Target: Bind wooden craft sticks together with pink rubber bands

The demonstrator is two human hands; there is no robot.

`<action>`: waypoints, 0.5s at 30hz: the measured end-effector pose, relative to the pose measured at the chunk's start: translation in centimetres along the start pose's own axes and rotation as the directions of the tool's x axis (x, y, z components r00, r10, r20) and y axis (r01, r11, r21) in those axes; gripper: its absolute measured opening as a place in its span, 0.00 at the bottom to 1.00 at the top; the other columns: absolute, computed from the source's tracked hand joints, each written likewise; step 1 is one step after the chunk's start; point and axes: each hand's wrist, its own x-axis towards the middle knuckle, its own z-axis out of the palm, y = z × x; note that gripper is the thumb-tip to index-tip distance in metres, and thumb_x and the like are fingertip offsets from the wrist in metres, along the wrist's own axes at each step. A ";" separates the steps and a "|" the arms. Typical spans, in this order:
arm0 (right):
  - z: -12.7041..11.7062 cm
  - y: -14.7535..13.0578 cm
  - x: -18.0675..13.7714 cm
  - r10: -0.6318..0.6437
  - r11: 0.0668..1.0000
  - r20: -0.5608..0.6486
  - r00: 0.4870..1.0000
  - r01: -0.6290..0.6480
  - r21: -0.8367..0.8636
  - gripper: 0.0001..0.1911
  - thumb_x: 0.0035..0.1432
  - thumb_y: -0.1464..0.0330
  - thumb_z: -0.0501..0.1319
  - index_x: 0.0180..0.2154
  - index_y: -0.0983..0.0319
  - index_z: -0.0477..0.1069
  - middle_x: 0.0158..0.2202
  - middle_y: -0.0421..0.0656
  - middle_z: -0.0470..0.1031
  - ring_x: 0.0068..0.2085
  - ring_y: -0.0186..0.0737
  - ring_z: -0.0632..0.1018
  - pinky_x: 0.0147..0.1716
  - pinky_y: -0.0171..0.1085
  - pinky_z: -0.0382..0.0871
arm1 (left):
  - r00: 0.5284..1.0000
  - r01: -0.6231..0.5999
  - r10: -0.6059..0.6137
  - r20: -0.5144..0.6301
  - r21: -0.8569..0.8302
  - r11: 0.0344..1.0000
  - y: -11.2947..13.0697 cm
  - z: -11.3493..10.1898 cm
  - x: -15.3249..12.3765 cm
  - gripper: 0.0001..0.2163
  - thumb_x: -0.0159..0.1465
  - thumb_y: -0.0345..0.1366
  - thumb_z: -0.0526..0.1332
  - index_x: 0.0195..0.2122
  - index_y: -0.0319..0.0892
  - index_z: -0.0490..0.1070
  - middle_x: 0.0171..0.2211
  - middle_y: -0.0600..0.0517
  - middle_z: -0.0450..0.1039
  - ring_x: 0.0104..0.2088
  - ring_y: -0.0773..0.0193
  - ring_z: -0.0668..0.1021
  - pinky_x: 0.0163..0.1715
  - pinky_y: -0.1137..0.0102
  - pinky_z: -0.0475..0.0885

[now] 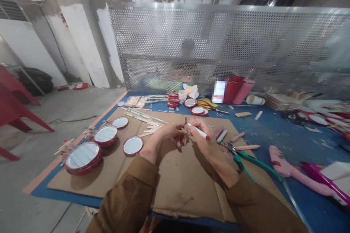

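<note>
My left hand (172,133), over the middle of the cardboard sheet (180,185), pinches a thin brown wooden stick (185,121) held upright. In my right hand (205,139) is a white marker pen (199,131) with a red end, its tip at or very near the stick; I cannot tell if they touch. To the left lies a single red-rimmed white disc (132,146). Beyond it are stacks of similar discs, a large one (83,156), a middle one (105,134) and a small one (120,122). Loose pale sticks (152,129) lie just behind my left hand.
Right of my hands are green-handled pliers (254,161), a pink glue gun (295,174) and several crayon-like sticks (222,135). Toward the back stand a phone (219,91), a red bottle (233,89) and a pink bottle (244,91). A perforated metal screen (164,40) closes the far edge.
</note>
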 end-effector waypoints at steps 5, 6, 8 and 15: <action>-0.1 -0.8 -0.1 -0.049 0.998 0.076 0.996 0.052 -0.033 0.07 0.61 0.63 0.58 0.31 0.56 0.70 0.32 0.43 0.77 0.36 0.44 0.76 0.39 0.42 0.70 | 1.000 -0.012 0.012 0.015 -0.011 1.000 -0.1 -0.1 0.1 0.22 0.61 0.50 0.71 0.42 0.42 0.62 0.24 0.51 0.78 0.21 0.59 0.81 0.26 0.61 0.81; -0.1 -0.7 -0.1 -0.038 0.999 0.067 0.997 0.040 -0.033 0.07 0.61 0.63 0.58 0.31 0.56 0.70 0.32 0.43 0.77 0.36 0.44 0.76 0.39 0.42 0.70 | 1.000 -0.008 0.008 0.016 -0.018 1.000 -0.1 -0.1 0.1 0.22 0.61 0.50 0.71 0.41 0.43 0.62 0.24 0.51 0.77 0.21 0.59 0.81 0.26 0.61 0.81; 0.1 -0.5 -0.1 -0.002 1.000 0.029 1.000 0.002 -0.015 0.06 0.60 0.63 0.58 0.31 0.56 0.69 0.32 0.43 0.77 0.36 0.45 0.76 0.39 0.43 0.70 | 1.000 0.003 -0.003 0.018 -0.026 1.000 -0.1 -0.1 0.1 0.22 0.61 0.50 0.71 0.41 0.43 0.61 0.24 0.52 0.77 0.21 0.60 0.81 0.26 0.61 0.81; -0.1 -0.7 -0.1 -0.047 0.999 0.078 0.996 0.048 -0.020 0.06 0.61 0.63 0.58 0.31 0.55 0.70 0.32 0.44 0.77 0.37 0.45 0.76 0.40 0.43 0.71 | 1.000 -0.004 0.004 0.015 -0.014 1.000 0.0 -0.1 0.0 0.22 0.62 0.50 0.71 0.41 0.42 0.62 0.24 0.52 0.77 0.22 0.60 0.82 0.27 0.63 0.81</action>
